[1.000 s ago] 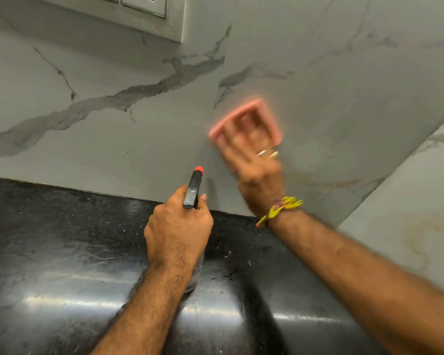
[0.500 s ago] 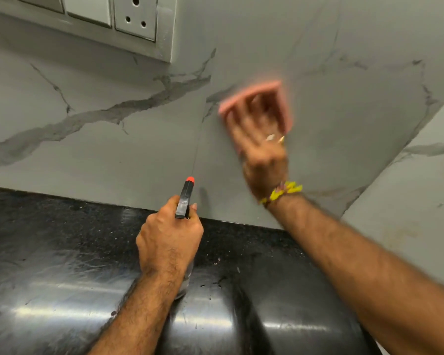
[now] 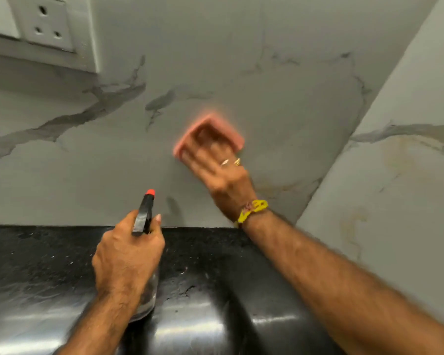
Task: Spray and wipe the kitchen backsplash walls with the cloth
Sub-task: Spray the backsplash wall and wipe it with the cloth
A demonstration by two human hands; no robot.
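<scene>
Here, the right hand (image 3: 217, 165), fingers straight and slightly spread, presses the blurred pink cloth (image 3: 208, 133) on the backsplash (image 3: 215, 60). At seven o'clock, left hand (image 3: 127, 254) grips the bottle (image 3: 145, 213); contents unclear.

A single view is given, taken from a wide-angle camera worn on the head. The scene is looked at from above and behind the forearms, forward and downward, into a wall corner. The backsplash wall (image 3: 241, 60) is faced at close range and fills the upper frame; the side wall (image 3: 408, 175) is cut by the right edge. The black countertop (image 3: 36, 265) is seen steeply from above along the bottom. Straight lines are bowed toward the edges. No second view is offered, so nothing is shared.
</scene>
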